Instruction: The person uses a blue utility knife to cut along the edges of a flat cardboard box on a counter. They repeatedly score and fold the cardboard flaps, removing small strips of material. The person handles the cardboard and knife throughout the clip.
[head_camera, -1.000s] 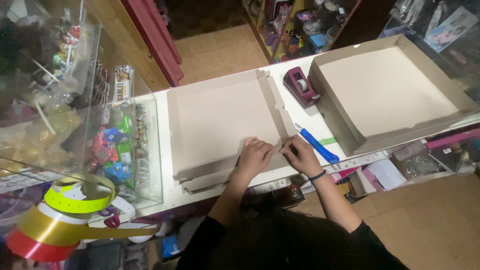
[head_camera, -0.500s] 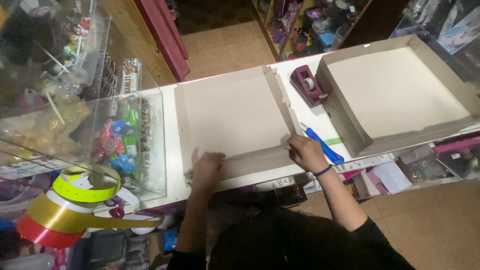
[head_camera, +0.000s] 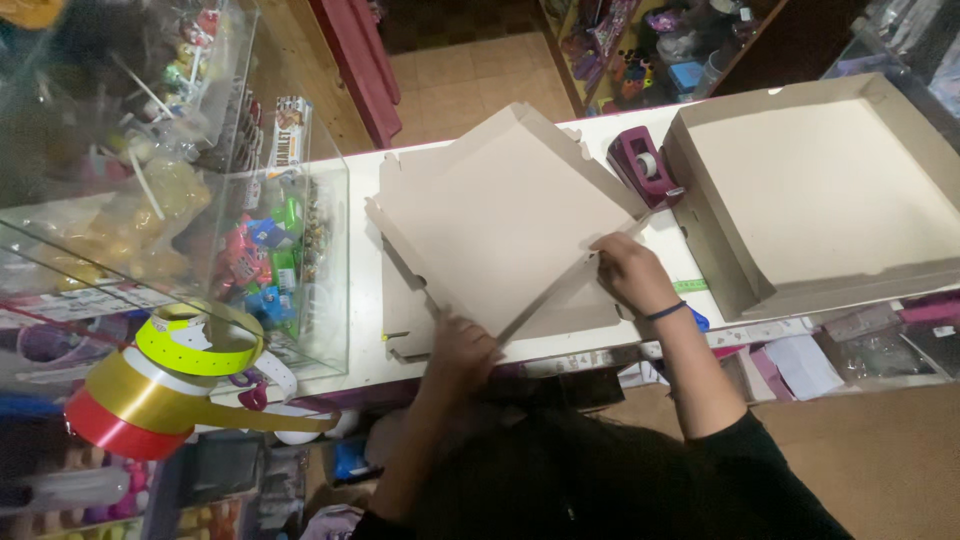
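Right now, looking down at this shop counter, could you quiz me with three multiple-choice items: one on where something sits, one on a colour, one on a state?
1. Where is the tape dispenser?
A. between the flat cardboard sheet and the open box
B. inside the open box
C. on the floor

2. What colour is the tape dispenser?
A. green
B. dark pink
C. white

3. How is the flat cardboard sheet held?
A. lying untouched
B. by one hand only
C. by both the left hand and the right hand

Answers: 1 A, it stands on the white counter between them; 2 B, its body is dark pink; 3 C, each hand grips an edge.
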